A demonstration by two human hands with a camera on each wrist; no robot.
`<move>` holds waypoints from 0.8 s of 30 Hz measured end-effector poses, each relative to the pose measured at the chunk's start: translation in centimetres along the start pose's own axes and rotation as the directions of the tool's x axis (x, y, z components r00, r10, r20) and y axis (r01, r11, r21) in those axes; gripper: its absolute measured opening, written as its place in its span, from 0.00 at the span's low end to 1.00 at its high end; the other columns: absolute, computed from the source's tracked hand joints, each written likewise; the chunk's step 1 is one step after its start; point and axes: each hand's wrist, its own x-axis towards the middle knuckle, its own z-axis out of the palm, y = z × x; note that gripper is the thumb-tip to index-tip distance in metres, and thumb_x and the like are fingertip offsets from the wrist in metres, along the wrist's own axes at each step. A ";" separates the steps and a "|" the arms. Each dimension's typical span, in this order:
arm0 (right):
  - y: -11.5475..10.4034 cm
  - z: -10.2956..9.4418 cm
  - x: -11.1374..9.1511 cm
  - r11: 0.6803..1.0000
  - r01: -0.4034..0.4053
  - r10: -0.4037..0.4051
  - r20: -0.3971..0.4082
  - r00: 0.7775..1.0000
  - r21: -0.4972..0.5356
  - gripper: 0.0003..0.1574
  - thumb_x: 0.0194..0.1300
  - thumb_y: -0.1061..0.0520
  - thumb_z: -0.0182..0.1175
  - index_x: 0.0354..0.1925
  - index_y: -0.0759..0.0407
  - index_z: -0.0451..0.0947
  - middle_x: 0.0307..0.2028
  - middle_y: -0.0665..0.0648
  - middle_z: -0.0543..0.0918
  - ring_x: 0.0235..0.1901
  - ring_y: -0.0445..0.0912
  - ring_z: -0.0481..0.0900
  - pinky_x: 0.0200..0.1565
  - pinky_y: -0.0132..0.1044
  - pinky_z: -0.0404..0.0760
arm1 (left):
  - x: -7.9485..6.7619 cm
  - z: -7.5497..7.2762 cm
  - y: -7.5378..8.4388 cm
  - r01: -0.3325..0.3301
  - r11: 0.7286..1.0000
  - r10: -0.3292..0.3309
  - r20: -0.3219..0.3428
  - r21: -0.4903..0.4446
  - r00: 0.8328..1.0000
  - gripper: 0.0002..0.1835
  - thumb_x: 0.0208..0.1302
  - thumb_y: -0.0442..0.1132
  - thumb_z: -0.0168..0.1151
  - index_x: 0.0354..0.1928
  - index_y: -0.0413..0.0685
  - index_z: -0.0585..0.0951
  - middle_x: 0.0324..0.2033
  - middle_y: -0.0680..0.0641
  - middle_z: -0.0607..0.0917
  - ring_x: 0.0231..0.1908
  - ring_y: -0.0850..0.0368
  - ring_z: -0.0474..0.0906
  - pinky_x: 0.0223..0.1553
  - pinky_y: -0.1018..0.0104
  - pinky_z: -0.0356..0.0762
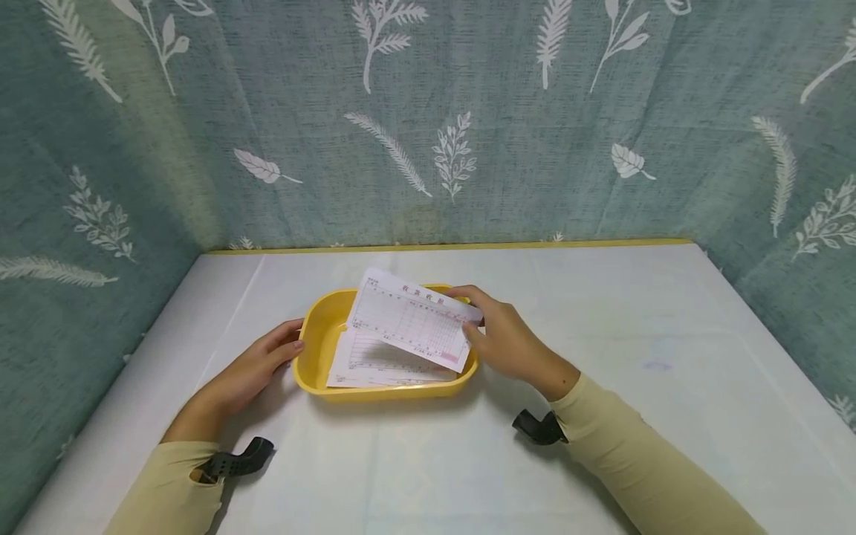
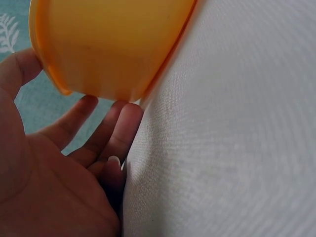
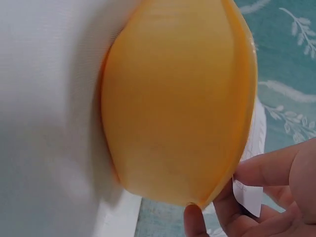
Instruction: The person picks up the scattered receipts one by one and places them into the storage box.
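Note:
A yellow oblong plastic basin (image 1: 391,395) stands on the white table. My right hand (image 1: 504,334) pinches the right end of a printed receipt slip (image 1: 411,316), held tilted over the basin. In the right wrist view, the slip (image 3: 248,197) shows between thumb and fingers beside the basin's rim, and one fingertip touches the basin (image 3: 173,98). More printed slips (image 1: 364,364) lie inside the basin, partly covered by the held one. My left hand (image 1: 257,364) rests its fingertips against the basin's left end, from outside; in the left wrist view they touch the basin wall (image 2: 108,64).
The white-covered table (image 1: 414,468) spreads around the basin. Teal fabric (image 1: 401,148) with white leaf patterns hangs behind and at both sides, above the table's yellow back edge (image 1: 281,251). Black wrist straps (image 1: 234,461) sit on both sleeves.

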 end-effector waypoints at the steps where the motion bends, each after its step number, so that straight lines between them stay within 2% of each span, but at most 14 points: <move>1: 0.0 0.1 0.0 1.000 0.015 -0.015 0.007 1.000 -0.012 0.31 0.65 0.64 0.48 0.63 0.42 0.60 0.55 0.56 0.74 0.20 0.43 0.70 0.17 0.31 0.68 | 0.0 0.0 0.0 0.001 1.000 -0.001 -0.001 0.001 1.000 0.31 0.67 0.58 0.45 0.68 0.55 0.57 0.67 0.47 0.61 0.66 0.51 0.55 0.60 0.75 0.62; 3: 0.0 0.3 0.1 0.999 0.044 -0.043 0.030 0.999 -0.024 0.31 0.64 0.66 0.47 0.63 0.45 0.61 0.55 0.55 0.75 0.27 0.44 0.73 0.20 0.30 0.70 | -0.1 -0.1 0.0 0.002 1.000 -0.002 -0.001 0.006 1.000 0.31 0.67 0.58 0.45 0.68 0.55 0.57 0.67 0.48 0.62 0.66 0.52 0.55 0.56 0.82 0.61; 4: 0.0 0.4 0.1 0.998 0.057 -0.056 0.043 0.997 -0.025 0.31 0.64 0.66 0.47 0.62 0.46 0.62 0.56 0.54 0.74 0.31 0.43 0.75 0.23 0.29 0.71 | -0.1 0.0 0.0 0.002 1.000 -0.002 -0.001 0.006 1.000 0.31 0.67 0.58 0.45 0.68 0.55 0.57 0.67 0.48 0.62 0.66 0.51 0.55 0.56 0.81 0.61; 5: 0.0 0.6 0.1 0.997 0.068 -0.067 0.056 0.996 -0.023 0.31 0.63 0.67 0.47 0.62 0.48 0.62 0.57 0.54 0.74 0.35 0.43 0.75 0.25 0.29 0.72 | -0.2 0.0 0.1 0.003 1.000 -0.003 -0.001 0.008 1.000 0.31 0.67 0.58 0.45 0.68 0.55 0.57 0.67 0.48 0.61 0.66 0.51 0.55 0.59 0.77 0.62; 7: -0.1 0.7 0.0 0.997 0.073 -0.071 0.078 0.994 -0.021 0.30 0.63 0.68 0.46 0.62 0.50 0.63 0.56 0.52 0.74 0.35 0.42 0.75 0.28 0.28 0.73 | -0.2 0.0 0.2 0.005 1.000 -0.005 -0.002 0.014 1.000 0.32 0.67 0.59 0.45 0.68 0.55 0.57 0.67 0.48 0.61 0.66 0.51 0.55 0.64 0.66 0.61; 9: -0.1 0.8 0.0 0.997 0.066 -0.064 0.089 0.994 -0.026 0.29 0.64 0.68 0.47 0.61 0.50 0.64 0.57 0.51 0.74 0.34 0.41 0.75 0.28 0.28 0.72 | -0.2 0.1 0.2 0.007 1.000 -0.007 0.000 0.017 1.000 0.32 0.67 0.59 0.45 0.68 0.55 0.57 0.67 0.48 0.61 0.66 0.51 0.55 0.64 0.64 0.60; 11: -0.3 0.8 -0.1 0.996 0.063 -0.058 0.092 0.994 -0.056 0.28 0.64 0.67 0.48 0.61 0.50 0.66 0.55 0.51 0.75 0.29 0.40 0.74 0.26 0.28 0.71 | -0.1 0.0 0.2 0.003 1.000 -0.003 0.002 0.011 1.000 0.32 0.66 0.59 0.45 0.68 0.55 0.57 0.67 0.48 0.61 0.66 0.51 0.54 0.61 0.73 0.62; 12: -0.3 0.7 -0.1 0.995 0.062 -0.055 0.093 0.994 -0.072 0.27 0.64 0.66 0.49 0.60 0.50 0.66 0.54 0.51 0.76 0.27 0.39 0.73 0.25 0.28 0.71 | -0.1 0.0 0.2 0.001 1.000 -0.001 0.003 0.011 1.000 0.32 0.66 0.59 0.45 0.68 0.55 0.57 0.67 0.48 0.61 0.66 0.51 0.54 0.61 0.73 0.62; 15: -0.4 0.9 -0.1 0.992 0.066 -0.056 0.097 0.994 -0.109 0.25 0.64 0.65 0.50 0.59 0.50 0.68 0.52 0.51 0.78 0.25 0.39 0.72 0.25 0.28 0.71 | -0.1 -0.1 0.0 -0.004 1.000 0.004 0.004 -0.006 1.000 0.32 0.66 0.58 0.45 0.68 0.54 0.57 0.67 0.47 0.61 0.66 0.51 0.55 0.54 0.84 0.61; 21: -0.2 1.2 -0.1 0.981 0.108 -0.097 0.077 0.992 -0.159 0.25 0.65 0.66 0.48 0.59 0.51 0.69 0.50 0.51 0.79 0.23 0.38 0.68 0.25 0.27 0.68 | -0.2 0.0 -0.1 -0.016 1.000 0.016 0.006 -0.023 1.000 0.31 0.67 0.57 0.45 0.68 0.54 0.57 0.67 0.46 0.61 0.66 0.51 0.55 0.49 0.88 0.59; 24: -0.2 1.3 -0.1 0.977 0.111 -0.100 0.072 0.992 -0.180 0.28 0.65 0.66 0.48 0.62 0.51 0.66 0.42 0.51 0.82 0.18 0.38 0.62 0.21 0.27 0.63 | -0.2 -0.1 -0.1 -0.027 0.999 0.027 0.000 -0.020 1.000 0.30 0.67 0.56 0.46 0.68 0.54 0.58 0.67 0.47 0.62 0.65 0.52 0.56 0.49 0.89 0.60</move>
